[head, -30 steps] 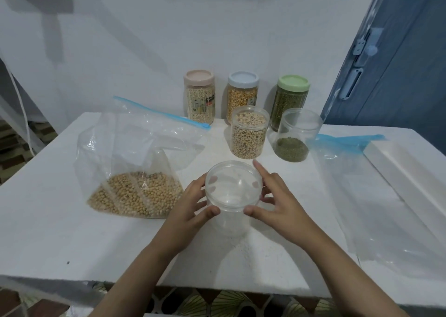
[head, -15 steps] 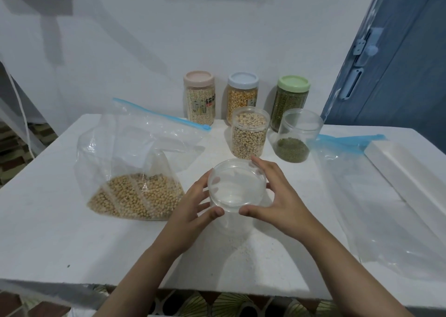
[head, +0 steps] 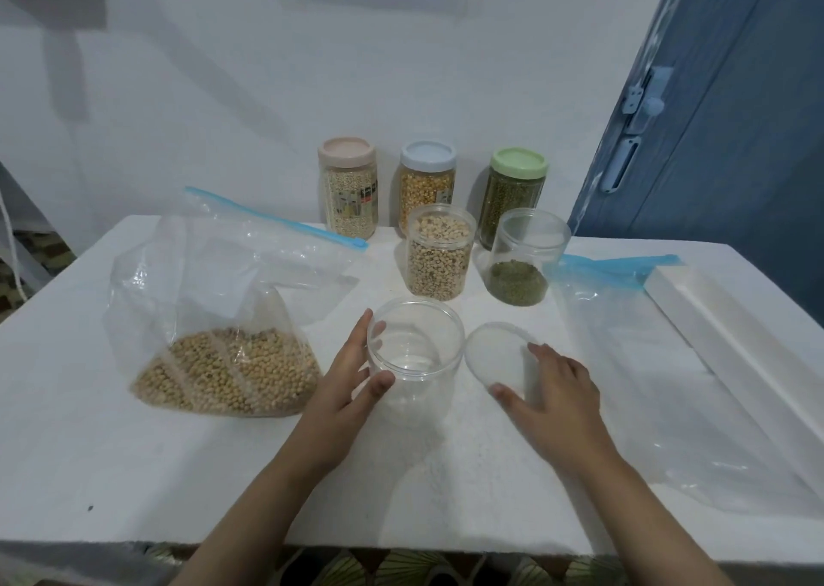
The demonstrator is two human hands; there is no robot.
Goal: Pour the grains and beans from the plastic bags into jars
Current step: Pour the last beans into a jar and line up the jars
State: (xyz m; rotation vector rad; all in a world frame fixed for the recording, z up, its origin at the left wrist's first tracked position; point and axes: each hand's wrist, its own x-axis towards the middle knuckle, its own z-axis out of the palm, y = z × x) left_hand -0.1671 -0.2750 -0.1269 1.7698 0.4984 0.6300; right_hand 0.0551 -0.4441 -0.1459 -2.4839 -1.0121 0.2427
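Note:
An empty clear plastic jar (head: 417,353) stands open at the middle of the white table (head: 89,429). My left hand (head: 348,380) grips its left side, thumb at the front and fingers behind. Just right of the jar, my right hand (head: 550,400) holds the jar's clear lid (head: 495,356) by its edge, tilted, low over the table. To the left lies a zip bag (head: 223,318) with a blue strip, open and holding a heap of soybeans (head: 227,371).
Behind stand an open jar of pale beans (head: 439,260) and an open jar with a little green mung beans (head: 521,264). Three lidded jars (head: 428,184) line the wall. An empty zip bag (head: 669,362) and a white box (head: 735,335) lie at right.
The lid was on the jar under both hands. My right hand has lifted it off and carried it to the right. My left hand stays on the jar.

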